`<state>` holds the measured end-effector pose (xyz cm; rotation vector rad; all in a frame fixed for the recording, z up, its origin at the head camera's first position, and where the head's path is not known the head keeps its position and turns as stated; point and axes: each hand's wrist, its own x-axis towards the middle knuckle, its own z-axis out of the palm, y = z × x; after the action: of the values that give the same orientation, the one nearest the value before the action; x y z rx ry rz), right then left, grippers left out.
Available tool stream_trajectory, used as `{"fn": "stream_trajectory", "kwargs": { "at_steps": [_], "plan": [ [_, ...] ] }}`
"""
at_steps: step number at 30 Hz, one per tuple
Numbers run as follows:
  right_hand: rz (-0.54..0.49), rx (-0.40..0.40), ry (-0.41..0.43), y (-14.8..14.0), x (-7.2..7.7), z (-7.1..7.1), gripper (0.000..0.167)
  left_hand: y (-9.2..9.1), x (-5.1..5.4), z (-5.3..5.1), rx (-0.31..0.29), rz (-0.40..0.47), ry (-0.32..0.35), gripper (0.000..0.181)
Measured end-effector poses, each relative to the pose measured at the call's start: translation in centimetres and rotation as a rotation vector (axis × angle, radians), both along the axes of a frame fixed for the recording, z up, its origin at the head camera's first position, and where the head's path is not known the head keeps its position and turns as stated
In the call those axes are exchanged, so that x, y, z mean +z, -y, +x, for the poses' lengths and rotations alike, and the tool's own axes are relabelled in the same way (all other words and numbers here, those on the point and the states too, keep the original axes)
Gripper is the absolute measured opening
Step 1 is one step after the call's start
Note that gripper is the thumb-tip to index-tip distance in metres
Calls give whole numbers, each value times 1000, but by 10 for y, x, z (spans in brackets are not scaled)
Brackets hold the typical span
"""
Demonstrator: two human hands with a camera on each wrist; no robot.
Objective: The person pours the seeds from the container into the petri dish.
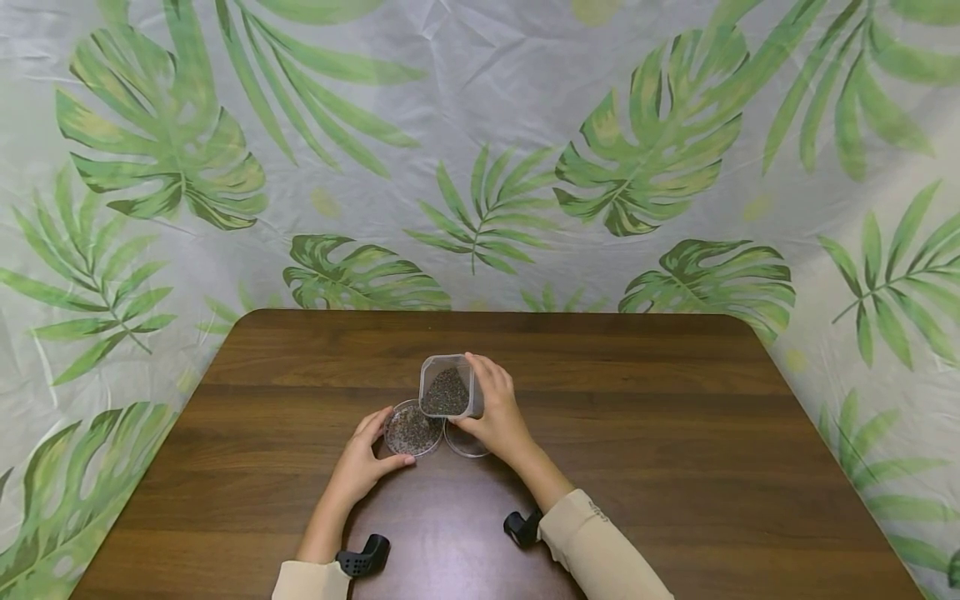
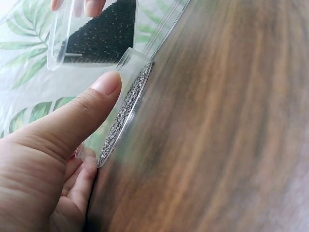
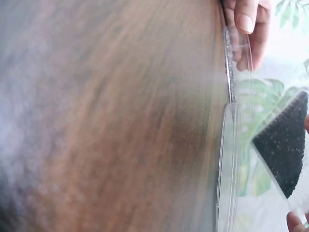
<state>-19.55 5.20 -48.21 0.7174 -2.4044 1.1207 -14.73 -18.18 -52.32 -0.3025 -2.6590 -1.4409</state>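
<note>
My left hand [image 1: 358,467] holds a round clear petri dish [image 1: 412,429] by its sides, thumb near and fingers on the far left. A layer of grey-brown granules [image 2: 126,107] covers the dish's bottom. My right hand [image 1: 498,417] grips a clear square plastic tub [image 1: 477,400], raised and tilted over the dishes toward the left. Dark granules [image 2: 104,34] lie sloped inside the tub. Partly hidden below the tub and right hand is a second clear round dish [image 1: 467,446], right beside the first one. No falling granules can be made out.
Both dishes stand on a dark brown wooden table [image 1: 660,467]. A leaf-printed cloth [image 1: 495,100] hangs behind and around it. Black wrist cameras [image 1: 365,557] sit on both forearms, low over the table.
</note>
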Motion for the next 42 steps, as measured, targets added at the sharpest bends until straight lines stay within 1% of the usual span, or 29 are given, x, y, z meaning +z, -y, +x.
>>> {"fn": "stream_trajectory", "kwargs": {
  "at_steps": [4,11,14,20,25,27,31,42],
  "plan": [
    [-42,-9,27,-1,-2,0,101,0,0,0,-1,3,2,87],
    [-124,-28,124,-3,-2,2,100,0,0,1,-1,-2,7,87],
    [-171,-17,139,-5,-2,3,99,0,0,1,-2,-1,4,87],
    [-252,17,133,-9,-4,4,99,0,-2,0,5,-11,-8,87],
    [-323,16,196,-13,-3,5,98,0,-1,0,6,-3,-2,87],
    [-334,4,217,-15,-1,6,98,0,-1,0,5,3,3,87],
    [-343,-15,230,-19,1,7,97,0,0,0,4,2,8,88],
    [-403,-30,236,-31,0,8,95,0,0,0,10,-5,2,87]
  ]
}}
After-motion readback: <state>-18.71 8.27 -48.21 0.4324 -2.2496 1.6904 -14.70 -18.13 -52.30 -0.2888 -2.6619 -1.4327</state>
